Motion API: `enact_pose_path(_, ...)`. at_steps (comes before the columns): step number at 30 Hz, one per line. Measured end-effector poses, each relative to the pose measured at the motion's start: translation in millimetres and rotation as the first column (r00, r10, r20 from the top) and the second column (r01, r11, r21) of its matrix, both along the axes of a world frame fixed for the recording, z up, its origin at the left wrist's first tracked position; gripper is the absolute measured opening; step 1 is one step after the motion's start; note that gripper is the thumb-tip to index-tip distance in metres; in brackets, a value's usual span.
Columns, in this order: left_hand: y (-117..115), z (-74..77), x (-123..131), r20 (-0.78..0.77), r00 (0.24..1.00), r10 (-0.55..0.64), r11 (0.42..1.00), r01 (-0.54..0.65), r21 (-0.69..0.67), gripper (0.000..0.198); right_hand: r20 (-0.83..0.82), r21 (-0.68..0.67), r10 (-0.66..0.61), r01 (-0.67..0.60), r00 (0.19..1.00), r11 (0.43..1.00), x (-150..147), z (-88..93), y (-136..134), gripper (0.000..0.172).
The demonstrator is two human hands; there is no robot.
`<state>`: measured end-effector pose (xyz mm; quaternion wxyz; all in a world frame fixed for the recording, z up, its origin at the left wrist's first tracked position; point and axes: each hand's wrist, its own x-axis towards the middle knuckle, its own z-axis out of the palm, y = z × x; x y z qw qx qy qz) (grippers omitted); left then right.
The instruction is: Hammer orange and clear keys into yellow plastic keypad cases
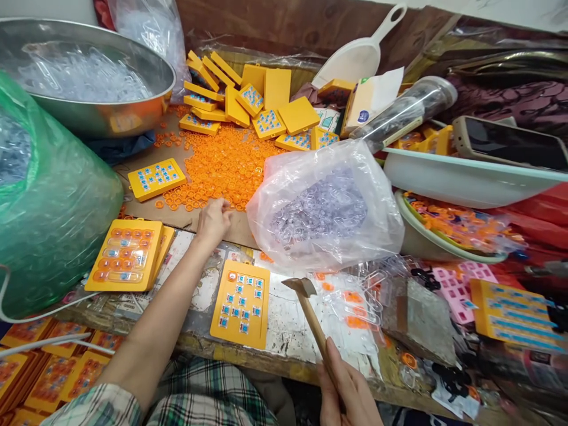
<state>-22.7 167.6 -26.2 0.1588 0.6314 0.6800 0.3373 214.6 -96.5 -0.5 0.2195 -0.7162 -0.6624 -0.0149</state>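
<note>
My left hand reaches to the near edge of a heap of small orange rings. Its fingers are curled together, and whatever is between them is too small to make out. In my right hand is a hammer, gripped by its wooden handle with the metal head up over the bench. Between my arms a yellow plastic panel lies flat, bearing several small blue-and-white squares and one orange ring at its upper left. Another yellow panel with similar squares lies left of the heap.
Yellow panels are piled behind the rings. A plastic bag of clear parts stands right of my left hand. At left are a stacked panel, a green bag and a metal bowl. A grey block sits at right.
</note>
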Motion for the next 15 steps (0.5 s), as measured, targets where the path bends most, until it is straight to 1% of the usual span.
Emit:
enact_pose_path(2,-9,-1.8,1,-0.009,1.0,-0.022,1.0,0.022,0.005,0.013,0.007,-0.043,0.004,-0.003,1.0,0.999,-1,-0.8,-1,0.044)
enact_pose_path(4,-15,-1.9,1,-0.024,0.999,-0.042,0.999,0.043,0.017,0.016,0.017,-0.067,0.017,-0.016,1.0,0.998,-7,-2.9,4,0.041)
enact_pose_path(6,-20,0.8,1,-0.033,0.997,-0.069,0.997,0.07,0.028,0.021,0.047,-0.066,0.039,-0.036,0.998,0.997,-13,-5.7,11,0.04)
enact_pose_path(8,-30,6.7,0,-0.03,0.995,-0.094,0.995,0.095,0.037,0.025,0.089,-0.051,0.054,-0.05,0.995,0.997,-17,-7.7,18,0.04)
enact_pose_path(10,-49,14.9,-2,-0.013,0.995,-0.103,0.994,0.104,0.046,0.026,0.128,-0.047,0.054,-0.049,0.99,0.998,-17,-8.3,23,0.042)
enact_pose_path(12,-75,22.9,-4,0.063,0.989,-0.135,0.99,0.132,0.059,0.024,0.126,-0.048,0.053,-0.047,0.991,0.998,-14,-7.3,23,0.043)
enact_pose_path(13,-90,25.8,-5,0.116,0.978,-0.174,0.984,0.166,0.071,0.021,0.097,-0.043,0.061,-0.057,0.993,0.997,-13,-6.2,23,0.044)
enact_pose_path(15,-115,27.3,-5,0.205,0.935,-0.289,0.956,0.271,0.114,0.013,0.0,0.001,0.099,-0.099,0.995,0.995,-11,-3.1,20,0.045)
